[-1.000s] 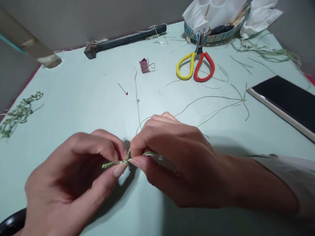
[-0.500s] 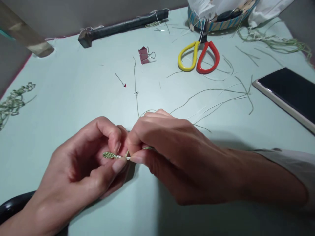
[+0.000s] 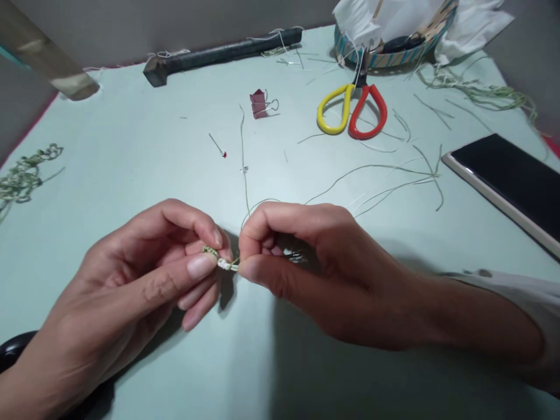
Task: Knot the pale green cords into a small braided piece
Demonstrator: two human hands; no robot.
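Between my hands is a small piece of knotted cord (image 3: 224, 264), green at its left end and white nearer the middle. My left hand (image 3: 153, 274) pinches the green part between thumb and fingers, which hide some of it. Close on the right, my right hand (image 3: 315, 268) is closed with thumb and index finger on the cord strands. Loose strand ends (image 3: 295, 256) stick out behind my right thumb. Long thin green threads (image 3: 350, 170) run across the table beyond my right hand.
Scissors (image 3: 352, 111) with yellow and red handles lean at a basket (image 3: 394, 55). A binder clip (image 3: 260, 105), a red-headed pin (image 3: 217, 146), a dark metal bar (image 3: 223, 55), a phone (image 3: 507, 175) and knotted green cord (image 3: 26, 172) lie around. A wooden post (image 3: 52, 58) stands back left.
My left thumb has moved up over the green part of the cord, covering more of it. My right hand has shifted slightly right, showing more of the white knots. The view has shifted a little.
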